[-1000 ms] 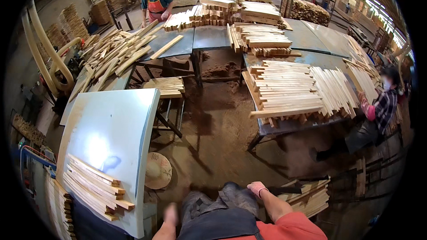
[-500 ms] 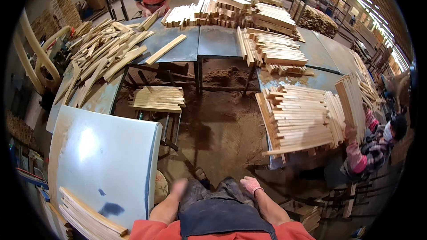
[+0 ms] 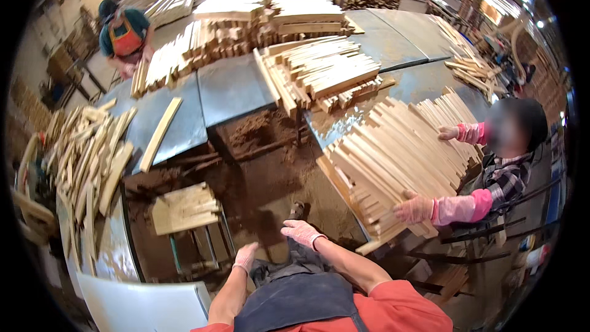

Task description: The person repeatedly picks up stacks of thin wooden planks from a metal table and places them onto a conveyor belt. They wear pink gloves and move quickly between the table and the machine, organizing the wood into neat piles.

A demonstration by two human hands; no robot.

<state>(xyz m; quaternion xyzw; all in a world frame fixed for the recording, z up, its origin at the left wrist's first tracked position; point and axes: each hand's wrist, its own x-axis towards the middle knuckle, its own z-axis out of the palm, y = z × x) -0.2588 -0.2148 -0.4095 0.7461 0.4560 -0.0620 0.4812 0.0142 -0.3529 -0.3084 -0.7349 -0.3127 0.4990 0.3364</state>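
Observation:
My left hand (image 3: 246, 256) in a pale pink glove hangs in front of my dark apron, fingers loosely apart, holding nothing. My right hand (image 3: 301, 232), gloved the same way, is stretched forward and open, nearest the lower corner of a big stack of light wooden slats (image 3: 393, 154) on the grey table (image 3: 233, 86). It is apart from the slats. A seated co-worker on the right has a gloved hand (image 3: 413, 208) on that stack's near edge and another hand (image 3: 452, 132) on its far side.
A small stand with a wood board (image 3: 183, 208) is to my left over sawdust-covered floor (image 3: 270, 172). More slat piles (image 3: 319, 67) cover the table. Loose sticks (image 3: 92, 160) heap on the left. Another person in an orange apron (image 3: 125, 34) works at the far left.
The view has swung right and forward toward the slat stack. My right hand has reached out further. The white panel on the left has slid mostly out of view.

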